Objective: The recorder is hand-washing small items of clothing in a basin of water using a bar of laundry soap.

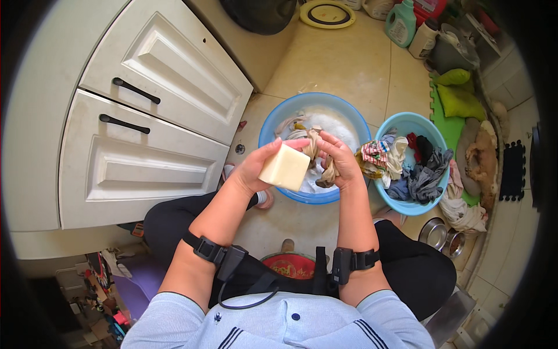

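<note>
I have my left grip (252,167) clamped on a cream block (285,167), hiding the near-left rim of the suds basin (318,199); my right grip (344,166) is closed on beige cloth (329,174) above it. Just beside (crowding its right rim) sits a laundry basin (407,210), clothes (429,177) overhanging its left edge.

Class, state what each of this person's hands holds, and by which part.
Left hand: a cream block, by its left side. Right hand: a brownish cloth, by a bunched fold.

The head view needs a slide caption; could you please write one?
Left hand holds a pale block, right hand a cloth, over a sudsy blue basin beside a clothes-filled basin.
</note>
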`<action>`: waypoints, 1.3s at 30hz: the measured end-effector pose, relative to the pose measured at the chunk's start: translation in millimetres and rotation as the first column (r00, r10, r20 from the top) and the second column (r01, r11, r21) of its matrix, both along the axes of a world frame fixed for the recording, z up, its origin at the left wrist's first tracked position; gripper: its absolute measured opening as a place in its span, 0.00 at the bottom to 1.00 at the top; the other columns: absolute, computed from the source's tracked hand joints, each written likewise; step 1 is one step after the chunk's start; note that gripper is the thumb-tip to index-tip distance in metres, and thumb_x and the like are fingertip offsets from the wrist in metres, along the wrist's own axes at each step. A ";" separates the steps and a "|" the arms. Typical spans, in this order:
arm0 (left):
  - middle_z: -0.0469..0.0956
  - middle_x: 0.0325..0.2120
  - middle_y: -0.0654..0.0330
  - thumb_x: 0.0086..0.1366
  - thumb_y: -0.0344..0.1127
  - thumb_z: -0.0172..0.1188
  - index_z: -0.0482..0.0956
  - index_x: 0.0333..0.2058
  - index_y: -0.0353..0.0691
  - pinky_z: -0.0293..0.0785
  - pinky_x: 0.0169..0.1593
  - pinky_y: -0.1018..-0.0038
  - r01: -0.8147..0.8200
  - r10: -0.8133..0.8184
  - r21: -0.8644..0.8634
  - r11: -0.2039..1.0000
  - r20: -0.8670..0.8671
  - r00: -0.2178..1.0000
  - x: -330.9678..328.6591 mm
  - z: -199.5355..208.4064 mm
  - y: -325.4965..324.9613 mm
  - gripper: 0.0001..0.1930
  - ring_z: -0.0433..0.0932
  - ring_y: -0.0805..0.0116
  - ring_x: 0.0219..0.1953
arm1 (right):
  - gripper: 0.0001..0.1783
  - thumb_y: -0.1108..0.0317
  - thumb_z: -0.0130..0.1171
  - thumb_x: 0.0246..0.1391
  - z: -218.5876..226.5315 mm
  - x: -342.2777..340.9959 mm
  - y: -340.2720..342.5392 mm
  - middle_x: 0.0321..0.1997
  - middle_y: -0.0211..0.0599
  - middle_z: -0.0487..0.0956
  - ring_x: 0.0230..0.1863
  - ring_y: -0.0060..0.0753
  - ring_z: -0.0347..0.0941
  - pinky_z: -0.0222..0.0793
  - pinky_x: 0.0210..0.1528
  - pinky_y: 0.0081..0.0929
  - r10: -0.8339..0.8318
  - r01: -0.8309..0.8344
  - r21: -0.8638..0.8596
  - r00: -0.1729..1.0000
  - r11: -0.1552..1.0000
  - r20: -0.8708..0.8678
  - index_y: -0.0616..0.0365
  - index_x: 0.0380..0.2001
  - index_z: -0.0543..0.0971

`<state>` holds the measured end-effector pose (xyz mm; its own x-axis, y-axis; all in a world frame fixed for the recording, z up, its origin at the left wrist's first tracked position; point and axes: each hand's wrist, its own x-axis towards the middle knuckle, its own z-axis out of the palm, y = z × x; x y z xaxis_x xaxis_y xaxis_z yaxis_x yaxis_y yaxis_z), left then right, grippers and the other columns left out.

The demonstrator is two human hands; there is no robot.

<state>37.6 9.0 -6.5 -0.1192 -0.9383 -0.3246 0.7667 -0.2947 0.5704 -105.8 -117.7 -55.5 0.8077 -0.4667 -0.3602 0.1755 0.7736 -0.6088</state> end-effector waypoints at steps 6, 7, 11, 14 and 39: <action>0.68 0.46 0.52 0.62 0.53 0.40 0.53 0.56 0.29 0.67 0.49 0.69 -0.099 0.098 -0.019 0.995 -0.061 0.993 -2.3 11.7 -6.9 0.33 0.70 0.64 0.47 | 0.13 0.65 0.60 0.44 -16.9 4.9 3.9 0.31 0.27 0.75 0.30 0.17 0.67 0.62 0.39 0.17 0.078 -0.091 -0.171 0.994 0.981 -0.082 0.59 0.34 0.76; 0.68 0.46 0.52 0.62 0.53 0.40 0.53 0.55 0.29 0.67 0.49 0.69 -0.122 0.121 -0.010 0.992 -0.055 0.991 -0.8 9.3 -6.5 0.33 0.70 0.63 0.47 | 0.12 0.65 0.59 0.45 -21.4 5.2 4.1 0.32 0.28 0.75 0.31 0.17 0.67 0.62 0.38 0.17 0.032 -0.047 -0.222 0.997 0.974 -0.069 0.59 0.33 0.75; 0.68 0.46 0.50 0.62 0.53 0.40 0.54 0.55 0.29 0.66 0.50 0.69 -0.176 0.175 -0.010 0.984 -0.057 0.983 9.0 4.5 -4.5 0.33 0.70 0.62 0.47 | 0.11 0.64 0.52 0.52 -31.6 4.7 0.5 0.33 0.34 0.76 0.33 0.22 0.71 0.65 0.38 0.19 -0.024 0.017 -0.228 0.999 0.973 -0.028 0.60 0.34 0.73; 0.68 0.46 0.49 0.61 0.54 0.41 0.55 0.55 0.28 0.66 0.50 0.69 -0.247 0.248 0.012 0.969 -0.068 0.967 16.5 -0.3 -2.0 0.34 0.70 0.61 0.47 | 0.13 0.63 0.48 0.55 -17.5 3.8 2.1 0.34 0.36 0.76 0.34 0.23 0.71 0.66 0.38 0.21 -0.034 0.037 -0.132 0.999 0.991 0.026 0.61 0.36 0.71; 0.66 0.48 0.50 0.61 0.56 0.39 0.53 0.55 0.31 0.68 0.49 0.68 -0.134 0.134 -0.043 0.990 0.000 0.991 -2.8 18.0 -13.0 0.35 0.69 0.62 0.49 | 0.15 0.64 0.51 0.53 -33.3 4.2 7.3 0.35 0.37 0.75 0.29 0.24 0.73 0.71 0.26 0.16 0.047 -0.097 0.366 0.988 0.926 0.144 0.64 0.38 0.72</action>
